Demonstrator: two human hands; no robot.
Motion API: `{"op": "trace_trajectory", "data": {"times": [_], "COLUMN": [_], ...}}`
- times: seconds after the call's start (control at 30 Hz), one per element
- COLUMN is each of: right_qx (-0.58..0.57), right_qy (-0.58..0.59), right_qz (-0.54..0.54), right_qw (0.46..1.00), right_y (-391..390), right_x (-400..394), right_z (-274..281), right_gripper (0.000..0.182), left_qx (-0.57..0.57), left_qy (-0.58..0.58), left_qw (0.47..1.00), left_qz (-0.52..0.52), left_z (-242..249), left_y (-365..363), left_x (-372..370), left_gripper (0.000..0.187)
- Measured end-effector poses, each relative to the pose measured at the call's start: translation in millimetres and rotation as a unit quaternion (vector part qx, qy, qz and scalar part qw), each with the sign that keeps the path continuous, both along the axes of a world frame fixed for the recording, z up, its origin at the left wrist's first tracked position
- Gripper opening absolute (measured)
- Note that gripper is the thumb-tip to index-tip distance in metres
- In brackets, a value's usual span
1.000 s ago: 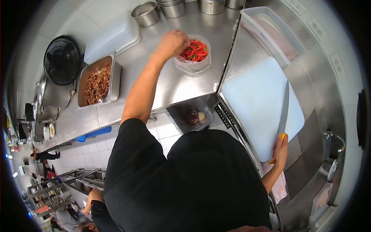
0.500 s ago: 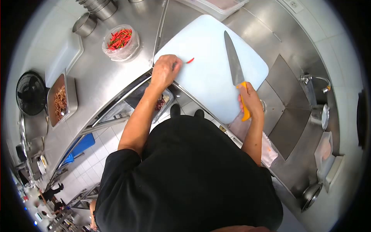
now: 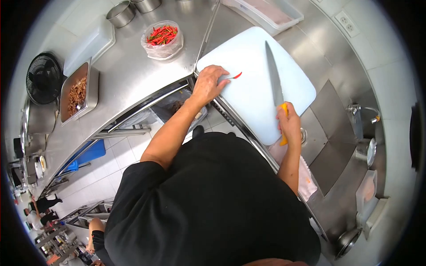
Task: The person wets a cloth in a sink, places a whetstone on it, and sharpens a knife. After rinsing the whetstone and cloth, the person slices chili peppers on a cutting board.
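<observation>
On the left part of the white cutting board (image 3: pixel 248 106) lies a small red chili (image 3: pixel 238 75) with a green stem. My left hand (image 3: pixel 210 83) is at the board's left edge, its fingertips spread beside the stem end, with nothing seen held in it. My right hand (image 3: pixel 289 123) is wrapped around the yellow handle of a large knife (image 3: pixel 274 73). The blade lies over the right part of the board, its tip pointing to the far side.
A plastic-lined tub of red chilies (image 3: pixel 162 36) stands at the upper left, near metal pots (image 3: pixel 120 16). A metal tray of brown food (image 3: pixel 78 95) is farther left. At the right are a sink (image 3: pixel 330 150) and faucet (image 3: pixel 355 108). Other people are at the lower left.
The whole view has shifted, with the board and tub now farther right. My left hand's fingers are more spread beside the chili. My right hand still holds the knife.
</observation>
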State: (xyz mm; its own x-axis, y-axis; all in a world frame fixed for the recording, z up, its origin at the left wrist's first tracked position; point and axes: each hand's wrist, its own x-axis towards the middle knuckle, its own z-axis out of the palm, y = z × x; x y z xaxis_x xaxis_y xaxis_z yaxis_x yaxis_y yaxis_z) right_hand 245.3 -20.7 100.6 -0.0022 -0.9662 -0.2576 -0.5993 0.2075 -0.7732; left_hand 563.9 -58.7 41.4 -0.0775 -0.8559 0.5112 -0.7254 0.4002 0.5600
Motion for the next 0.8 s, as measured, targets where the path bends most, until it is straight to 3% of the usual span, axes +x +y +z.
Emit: {"op": "trace_trajectory", "data": {"times": [0.17,0.27,0.33,0.47,0.6,0.8], "right_qx": [-0.126,-0.128,-0.074,-0.079,-0.085,-0.006], "right_qy": [0.070,0.135,0.179,0.226,0.251,0.305], "right_qz": [0.088,0.089,0.129,0.146,0.148,0.186], "right_qw": [0.986,0.978,0.973,0.960,0.953,0.934], "right_y": [-16.8,-30.6,-39.2,-40.7,-47.0,-41.1], "right_x": [41.7,69.4,82.2,91.3,113.2,115.4], "right_z": [-3.3,-3.5,3.2,15.1,38.2,51.3], "right_gripper": [0.041,0.044,0.046,0.043,0.040,0.040], "left_qx": [-0.007,-0.018,0.030,-0.017,0.012,0.015], "left_qy": [-0.035,-0.046,-0.032,-0.013,-0.027,-0.050], "left_qw": [0.999,0.998,0.999,1.000,1.000,0.999], "left_qz": [-0.005,0.031,0.000,0.013,-0.001,-0.006], "left_z": [-3.0,-13.4,-7.3,-11.3,-11.4,-4.5], "left_y": [-6.8,-11.6,-14.5,-10.3,-12.6,-10.9], "left_x": [3.7,0.2,4.6,4.3,2.1,-2.5], "left_gripper": [0.017,0.012,0.011,0.009,0.008,0.009]}}
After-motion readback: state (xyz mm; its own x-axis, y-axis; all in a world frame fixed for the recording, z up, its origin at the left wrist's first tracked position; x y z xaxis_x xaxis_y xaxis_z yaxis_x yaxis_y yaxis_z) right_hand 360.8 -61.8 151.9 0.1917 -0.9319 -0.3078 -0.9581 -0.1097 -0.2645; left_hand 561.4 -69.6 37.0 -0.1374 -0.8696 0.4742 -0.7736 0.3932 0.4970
